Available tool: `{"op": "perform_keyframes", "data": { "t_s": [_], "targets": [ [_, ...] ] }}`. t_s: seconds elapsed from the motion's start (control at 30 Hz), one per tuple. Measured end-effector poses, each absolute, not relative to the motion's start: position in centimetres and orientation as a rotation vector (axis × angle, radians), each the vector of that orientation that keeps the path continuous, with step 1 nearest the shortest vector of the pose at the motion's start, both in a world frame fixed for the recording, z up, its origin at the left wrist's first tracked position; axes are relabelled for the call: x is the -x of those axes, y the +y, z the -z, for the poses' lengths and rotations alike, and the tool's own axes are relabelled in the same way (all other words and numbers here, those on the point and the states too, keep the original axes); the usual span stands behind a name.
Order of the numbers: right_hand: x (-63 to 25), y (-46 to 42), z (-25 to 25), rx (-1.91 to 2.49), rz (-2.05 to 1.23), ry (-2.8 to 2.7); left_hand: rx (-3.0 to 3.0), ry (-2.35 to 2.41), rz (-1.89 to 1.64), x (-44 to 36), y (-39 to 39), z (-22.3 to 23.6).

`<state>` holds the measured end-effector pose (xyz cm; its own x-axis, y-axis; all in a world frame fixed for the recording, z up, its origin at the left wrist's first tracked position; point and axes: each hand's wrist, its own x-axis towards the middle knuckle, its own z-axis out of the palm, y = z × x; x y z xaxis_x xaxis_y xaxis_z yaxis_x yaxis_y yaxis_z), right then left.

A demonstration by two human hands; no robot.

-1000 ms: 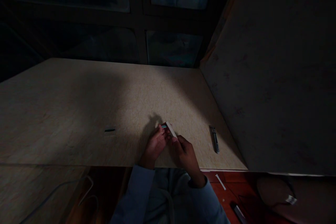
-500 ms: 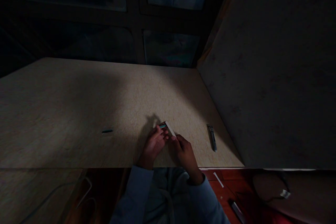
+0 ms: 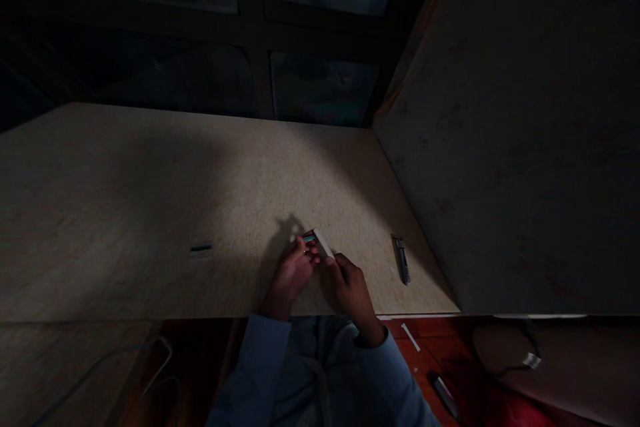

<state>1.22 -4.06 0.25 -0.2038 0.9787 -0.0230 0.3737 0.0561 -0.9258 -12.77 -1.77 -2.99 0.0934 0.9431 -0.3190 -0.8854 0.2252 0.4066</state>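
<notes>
Little changes, so I'm likely mid-step: my right hand [image 3: 351, 285] holds the pale bar [image 3: 323, 243], my left hand [image 3: 292, 275] touches the blue-green bit [image 3: 309, 239], grip unclear.

Slim pale bar [image 3: 323, 244], aslant, its far end just beside a thin teal strip [image 3: 309, 239].

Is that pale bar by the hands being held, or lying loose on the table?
Held: the right hand grips the pale bar by its near end, thumb against it. Whether it touches the table, I cannot tell.
</notes>
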Motion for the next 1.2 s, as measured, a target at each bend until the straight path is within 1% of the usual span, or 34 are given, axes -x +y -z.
{"op": "perform_keyframes", "data": {
  "t_s": [0.1, 0.3, 0.6, 0.8, 1.03, 1.2],
  "targets": [
    [-1.5, -4.0, -0.4, 1.405, -1.07, -1.635, -0.128, 0.562, -1.402, 12.7, -1.8, 3.2],
    [-0.7, -4.6, -0.6, 1.261, -1.154, -1.782, -0.066, 0.586, -1.365, 12.8, -1.8, 3.2],
    [-1.4, -4.3, -0.4, 1.388, -1.063, -1.702, -0.086, 0.505, -1.387, 12.7, -1.8, 3.4],
    [-1.2, -4.5, -1.0, 1.273, -1.149, -1.831, -0.092, 0.575, -1.382, 12.8, -1.8, 3.0],
    [-2.0, -4.1, -0.3, 1.469, -0.972, -1.718, -0.108, 0.505, -1.403, 12.7, -2.0, 2.9],
    [-1.6, -4.4, -0.4, 1.342, -1.1, -1.78, -0.09, 0.544, -1.389, 12.7, -1.9, 3.1]
  ]
}}
